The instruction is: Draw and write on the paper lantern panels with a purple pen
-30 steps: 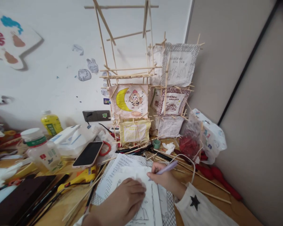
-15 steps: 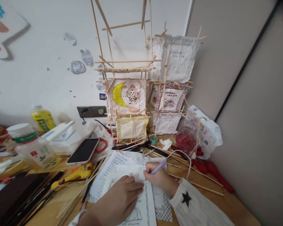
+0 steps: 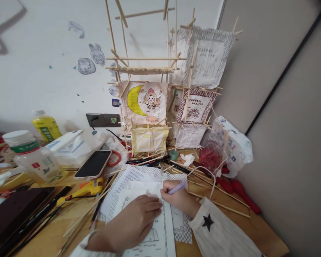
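Observation:
A white sheet with line drawings (image 3: 163,246) lies before me, on top of patterned sheets (image 3: 182,232) with a crosshatched border. My left hand (image 3: 133,223) rests flat on the drawing, fingers stretched out, holding nothing. Beside it, my right hand (image 3: 176,198) grips a purple pen (image 3: 178,187), its lower end hidden by the fingers near the sheet's upper right edge. Behind the papers stands a frame of thin wooden sticks (image 3: 147,59), hung with decorated panels, one showing a yellow moon (image 3: 136,100).
To the left are a phone (image 3: 94,164), a yellow glue gun (image 3: 81,192), a white-capped bottle (image 3: 34,157) and a dark box (image 3: 18,210). Loose sticks (image 3: 224,203) and a plastic bag (image 3: 237,150) lie on the right. A wall rises behind.
The view has shifted slightly, with the stick frame now higher in the picture. My right hand still holds the pen near the sheet's edge, and my left hand stays on the paper.

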Available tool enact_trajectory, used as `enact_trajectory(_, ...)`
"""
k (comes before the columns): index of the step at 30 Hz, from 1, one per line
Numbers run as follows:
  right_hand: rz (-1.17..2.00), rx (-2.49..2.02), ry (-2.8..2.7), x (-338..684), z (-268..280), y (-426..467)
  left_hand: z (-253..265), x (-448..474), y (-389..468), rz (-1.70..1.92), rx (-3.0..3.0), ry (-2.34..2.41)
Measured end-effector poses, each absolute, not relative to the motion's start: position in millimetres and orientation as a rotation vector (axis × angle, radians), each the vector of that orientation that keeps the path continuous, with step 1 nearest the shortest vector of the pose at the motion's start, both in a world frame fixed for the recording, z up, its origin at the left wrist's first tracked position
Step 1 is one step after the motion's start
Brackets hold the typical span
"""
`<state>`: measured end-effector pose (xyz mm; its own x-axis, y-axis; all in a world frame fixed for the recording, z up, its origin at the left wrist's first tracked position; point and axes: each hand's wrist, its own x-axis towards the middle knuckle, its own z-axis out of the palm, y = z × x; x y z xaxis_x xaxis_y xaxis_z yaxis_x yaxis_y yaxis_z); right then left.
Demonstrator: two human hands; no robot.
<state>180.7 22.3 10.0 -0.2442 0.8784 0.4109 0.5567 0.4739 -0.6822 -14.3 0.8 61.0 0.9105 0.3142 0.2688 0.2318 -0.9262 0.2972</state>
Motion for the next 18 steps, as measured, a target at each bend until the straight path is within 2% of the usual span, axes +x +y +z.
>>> enact_trajectory(8, 0.471, -1.216, -1.922, 180.6, 2.6, 24.7, 60.2, -12.1, -1.7, 0.529, 2.767, 0.446)
enact_trajectory(18, 0.63, -1.223, -1.814, 182.5, 5.2, 25.3, 59.4, -14.1, 0.7, 0.439, 2.835, 0.466)
